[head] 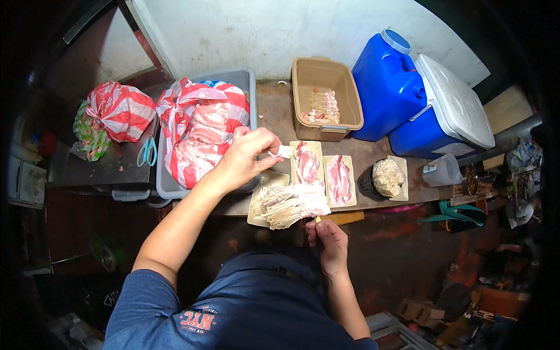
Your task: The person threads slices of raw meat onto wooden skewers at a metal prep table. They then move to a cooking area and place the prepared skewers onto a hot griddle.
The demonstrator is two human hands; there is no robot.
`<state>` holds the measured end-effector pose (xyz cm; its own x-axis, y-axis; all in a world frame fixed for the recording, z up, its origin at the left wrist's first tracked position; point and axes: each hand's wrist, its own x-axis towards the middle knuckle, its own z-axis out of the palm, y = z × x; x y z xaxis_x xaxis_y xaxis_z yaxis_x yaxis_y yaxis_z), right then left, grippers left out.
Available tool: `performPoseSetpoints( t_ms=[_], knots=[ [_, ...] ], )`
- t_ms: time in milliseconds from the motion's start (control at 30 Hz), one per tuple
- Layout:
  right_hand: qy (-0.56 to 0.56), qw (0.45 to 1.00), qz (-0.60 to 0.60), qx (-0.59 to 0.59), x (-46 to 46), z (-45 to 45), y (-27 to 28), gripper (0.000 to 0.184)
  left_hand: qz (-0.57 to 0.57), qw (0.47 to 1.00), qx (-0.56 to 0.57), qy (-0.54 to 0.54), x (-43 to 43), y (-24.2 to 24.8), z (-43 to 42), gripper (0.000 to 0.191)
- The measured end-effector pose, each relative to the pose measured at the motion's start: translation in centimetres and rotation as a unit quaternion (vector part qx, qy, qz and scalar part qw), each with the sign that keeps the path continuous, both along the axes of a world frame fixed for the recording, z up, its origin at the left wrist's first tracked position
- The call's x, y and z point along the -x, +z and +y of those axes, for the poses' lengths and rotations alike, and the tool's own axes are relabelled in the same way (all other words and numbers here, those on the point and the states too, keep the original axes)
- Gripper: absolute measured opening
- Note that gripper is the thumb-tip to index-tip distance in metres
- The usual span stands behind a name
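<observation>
My left hand (251, 155) is raised over the right side of the grey tub, a small pale piece (285, 152), perhaps fatty meat, at its fingertips. Between the finger and thumb of my right hand (329, 245) is the light end of a skewer (318, 219), at the table's front edge. Just beyond it lie enoki mushroom bundles wrapped in sliced meat (310, 199), their stems pointing left over a cream tray (254, 215). Streaky raw meat slices (307, 164) fill a second tray, and more slices (340, 179) rest in a third tray to the right.
Raw meat (205, 135) in a striped plastic bag sits inside the grey tub (252, 100). A brown bin (326, 72) holds skewered rolls. A blue jerrycan (385, 87), a cooler (455, 105) and a black cup (369, 181) stand rightward; scissors (147, 152) lie at left.
</observation>
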<state>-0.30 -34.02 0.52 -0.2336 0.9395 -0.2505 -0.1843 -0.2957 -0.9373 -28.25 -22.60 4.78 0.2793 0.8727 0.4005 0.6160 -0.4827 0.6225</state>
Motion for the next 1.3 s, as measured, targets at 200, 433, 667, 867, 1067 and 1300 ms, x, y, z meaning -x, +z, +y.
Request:
performPoseSetpoints(
  t_ms=[200,433,667,867,1067,1300],
  knots=[
    [0.002,0.999,-0.002,-0.037,0.3,0.3,1.8,0.026,0.065,0.995,-0.073,-0.018,-1.1,1.6,-0.6,0.022],
    [-0.007,0.997,-0.073,-0.030,0.2,0.0,1.9,0.026,-0.081,0.995,0.043,-0.032,-2.1,1.0,-1.6,0.016],
    [-0.004,0.996,-0.089,-0.029,-0.2,-0.1,1.0,0.025,-0.260,0.950,0.172,0.005,-2.3,-2.2,-2.2,0.021],
    [-0.005,0.973,-0.214,-0.086,0.4,-0.1,2.3,0.027,-0.476,0.832,0.284,0.026,-3.0,-3.2,-2.4,0.039],
    [-0.003,0.957,-0.272,-0.105,0.8,-0.1,3.8,0.030,-0.537,0.762,0.361,-0.010,-2.2,-3.8,-2.3,0.039],
    [-0.017,0.955,-0.280,-0.092,0.9,0.0,3.9,0.024,-0.586,0.703,0.400,-0.051,-1.6,-4.5,-1.7,0.027]
  ],
)
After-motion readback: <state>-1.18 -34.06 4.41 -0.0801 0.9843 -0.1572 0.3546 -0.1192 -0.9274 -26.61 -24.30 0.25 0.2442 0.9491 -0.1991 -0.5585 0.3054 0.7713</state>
